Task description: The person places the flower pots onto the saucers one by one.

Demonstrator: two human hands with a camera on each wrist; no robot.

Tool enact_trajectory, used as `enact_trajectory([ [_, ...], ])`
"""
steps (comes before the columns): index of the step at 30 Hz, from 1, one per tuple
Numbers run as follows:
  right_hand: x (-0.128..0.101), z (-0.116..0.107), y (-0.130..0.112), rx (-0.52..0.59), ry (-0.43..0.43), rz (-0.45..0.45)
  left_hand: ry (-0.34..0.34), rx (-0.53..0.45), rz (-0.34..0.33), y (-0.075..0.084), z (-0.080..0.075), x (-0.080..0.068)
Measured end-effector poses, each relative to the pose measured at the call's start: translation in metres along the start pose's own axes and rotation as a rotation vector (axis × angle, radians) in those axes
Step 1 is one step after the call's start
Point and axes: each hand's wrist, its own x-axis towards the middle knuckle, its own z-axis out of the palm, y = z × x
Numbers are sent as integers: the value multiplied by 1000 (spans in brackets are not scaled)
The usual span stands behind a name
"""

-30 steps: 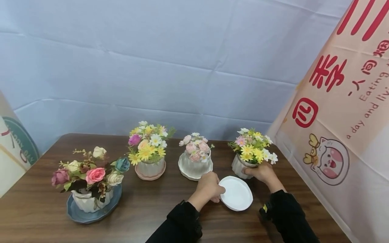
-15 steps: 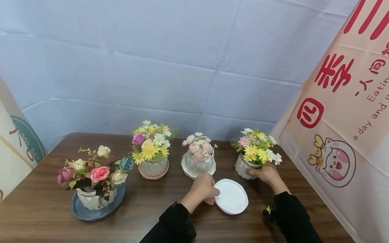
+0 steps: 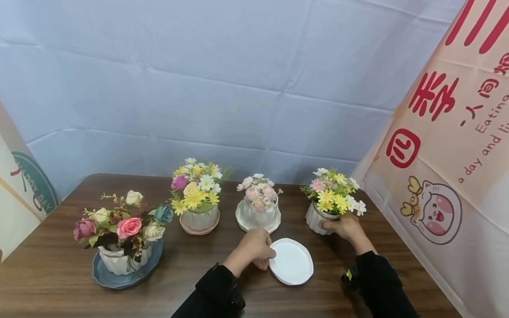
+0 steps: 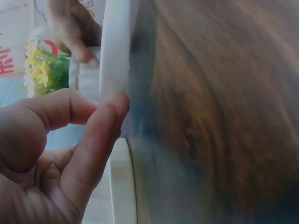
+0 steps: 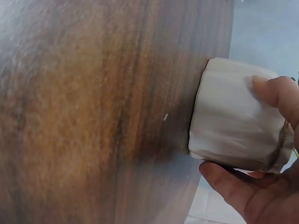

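Head view: white saucer (image 3: 291,261) flat on the wooden table (image 3: 191,274), at 6 o'clock from the pink-rose pot (image 3: 257,212), left hand (image 3: 254,249) pinching its rim. Right hand (image 3: 347,226) wrapped around the white daisy pot (image 3: 318,218) at 2 o'clock. Best kept sliding level, pot gripped low and upright.

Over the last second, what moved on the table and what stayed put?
The left hand, its fingers on the rim, slid the white saucer leftward and nearer the person. The right hand kept gripping the white pot of yellow flowers, which stayed put with the other three pots.
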Motion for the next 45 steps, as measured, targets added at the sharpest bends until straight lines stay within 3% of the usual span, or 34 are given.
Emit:
enact_trajectory([
  [6, -1, -1, 2, 18, -11, 49, -10, 21, -13, -5, 0, 1],
  [21, 3, 1, 7, 135, -4, 31, -67, 28, -26, -8, -1, 2],
  [29, 5, 0, 7, 148, -63, 155, -71, 23, -22, -10, -1, 1],
  [37, 5, 7, 10, 222, 21, 47, -66, -12, -19, -12, -1, 2],
  [45, 5, 10, 13, 267, 63, 45, -71, -32, -20, -13, -2, 2],
])
